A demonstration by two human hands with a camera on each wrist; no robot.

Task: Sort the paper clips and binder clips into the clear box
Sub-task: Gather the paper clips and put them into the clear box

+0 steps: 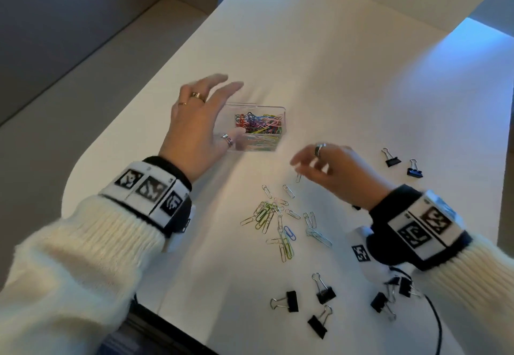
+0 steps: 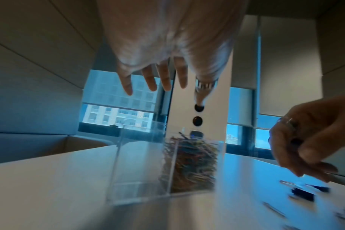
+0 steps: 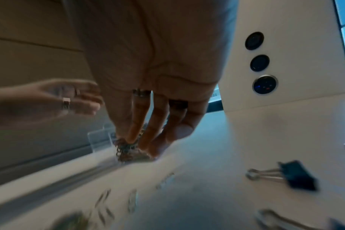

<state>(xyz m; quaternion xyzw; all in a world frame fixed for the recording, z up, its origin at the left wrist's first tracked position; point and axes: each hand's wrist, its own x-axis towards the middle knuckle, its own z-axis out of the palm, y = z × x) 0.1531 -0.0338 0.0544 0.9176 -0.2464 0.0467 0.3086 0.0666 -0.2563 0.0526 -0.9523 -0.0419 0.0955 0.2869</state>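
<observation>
The clear box (image 1: pixel 274 110) stands on the white table (image 1: pixel 347 90); its right compartment holds colourful paper clips (image 1: pixel 258 125), and its left compartment (image 2: pixel 140 163) looks empty. My left hand (image 1: pixel 219 110) hovers over the box's left end with fingers (image 2: pixel 163 77) spread, holding nothing. Several loose paper clips (image 1: pixel 275 218) lie in front of the box. My right hand (image 1: pixel 303 167) hangs just above them on the right, fingers (image 3: pixel 146 124) relaxed and pointing down, with one clip (image 1: pixel 298 178) under the fingertips. Black binder clips lie at the front (image 1: pixel 324 292) and the right (image 1: pixel 392 158).
More binder clips (image 1: pixel 389 296) lie under my right wrist beside a black cable (image 1: pixel 438 327). The table's rounded left edge (image 1: pixel 72 182) borders a beige bench. A white pillar with round sockets (image 3: pixel 264 84) rises at the table's far end.
</observation>
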